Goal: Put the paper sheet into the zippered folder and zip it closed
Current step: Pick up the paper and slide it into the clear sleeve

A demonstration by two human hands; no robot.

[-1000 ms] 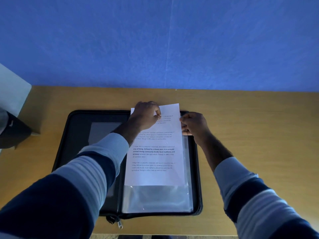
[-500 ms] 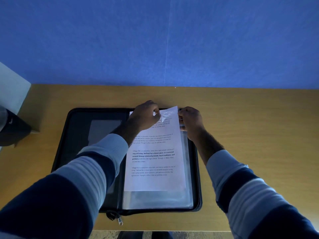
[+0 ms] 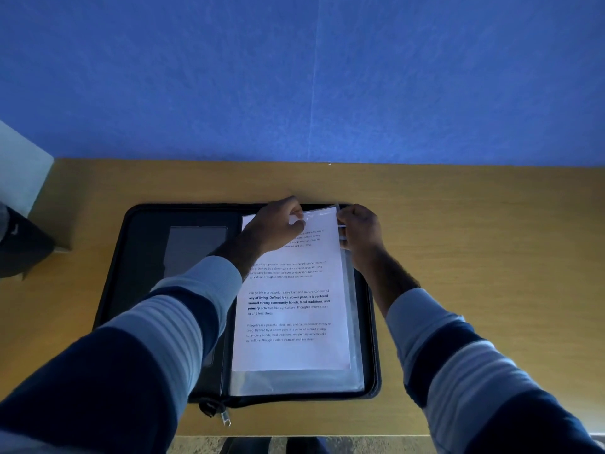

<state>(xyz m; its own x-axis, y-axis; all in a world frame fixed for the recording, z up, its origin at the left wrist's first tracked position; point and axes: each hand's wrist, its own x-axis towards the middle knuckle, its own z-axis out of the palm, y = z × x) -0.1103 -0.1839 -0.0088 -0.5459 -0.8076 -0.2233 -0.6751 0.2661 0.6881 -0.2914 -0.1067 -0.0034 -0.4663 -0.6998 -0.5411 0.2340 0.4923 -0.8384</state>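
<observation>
A black zippered folder [image 3: 144, 257] lies open and flat on the wooden table. Its right half carries clear plastic sleeves [image 3: 294, 381]. A white printed paper sheet [image 3: 291, 352] lies along that half, mostly slid into a sleeve, its lower edge a little above the sleeve's bottom. My left hand [image 3: 278, 227] pinches the sleeve's top edge over the sheet's upper left. My right hand [image 3: 360, 231] grips the upper right edge of sheet and sleeve. The zipper pull [image 3: 226, 419] hangs at the folder's near edge by the spine.
The wooden table [image 3: 474, 240] stands against a blue wall. A dark object [image 3: 19, 250] and a pale box [image 3: 19, 168] sit at the far left edge. The table's near edge runs just below the folder.
The sheet has slid down toward me, deeper into the clear sleeve. Both hands moved up to the folder's top edge, and the sleeve's opening now lies over the sheet's top.
</observation>
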